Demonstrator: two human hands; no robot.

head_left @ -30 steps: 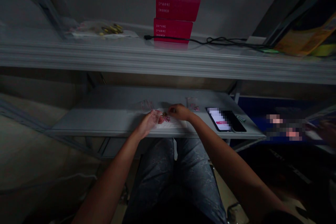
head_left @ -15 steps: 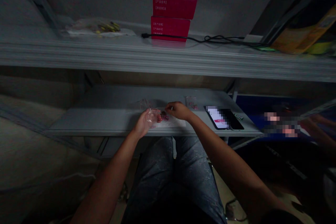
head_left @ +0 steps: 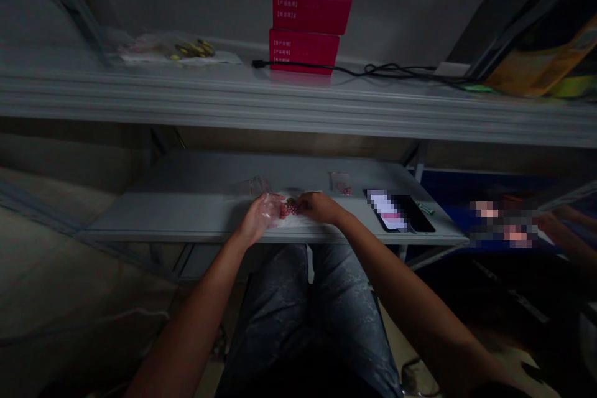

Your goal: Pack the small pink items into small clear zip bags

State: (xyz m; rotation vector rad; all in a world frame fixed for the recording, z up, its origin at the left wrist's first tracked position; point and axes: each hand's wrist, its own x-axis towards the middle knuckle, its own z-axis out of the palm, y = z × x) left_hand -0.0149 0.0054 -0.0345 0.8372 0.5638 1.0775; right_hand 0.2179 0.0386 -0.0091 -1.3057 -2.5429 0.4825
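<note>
- Working from the head camera, I read the step in hand as bagging at the lower grey steel shelf (head_left: pixel 196 214): both hands meet over a small pink-and-gold cluster (head_left: pixel 290 207), too small and dim for me to identify.
- The left hand (head_left: pixel 255 219) is partly closed, with its fingers curled around a clear plastic bag (head_left: pixel 273 208), whose end reaches toward the cluster.
- The right hand (head_left: pixel 319 208) is curled, its fingertips (head_left: pixel 301 204) right at the cluster. I can't tell whether they have hold of it.
- The cluster sits between the hands, over a white sheet (head_left: pixel 298 221).
- Containers: a second clear bag (head_left: pixel 259 185) lies just behind the left hand, and I can't see anything inside it. A small clear packet (head_left: pixel 341 182) holds something pink.
- A smartphone (head_left: pixel 401 211) lies to the right, its screen pixelated.
- On the shelf above, a clear bag of yellow-gold pieces (head_left: pixel 196 48) lies near stacked crimson boxes (head_left: pixel 303 48).
</note>
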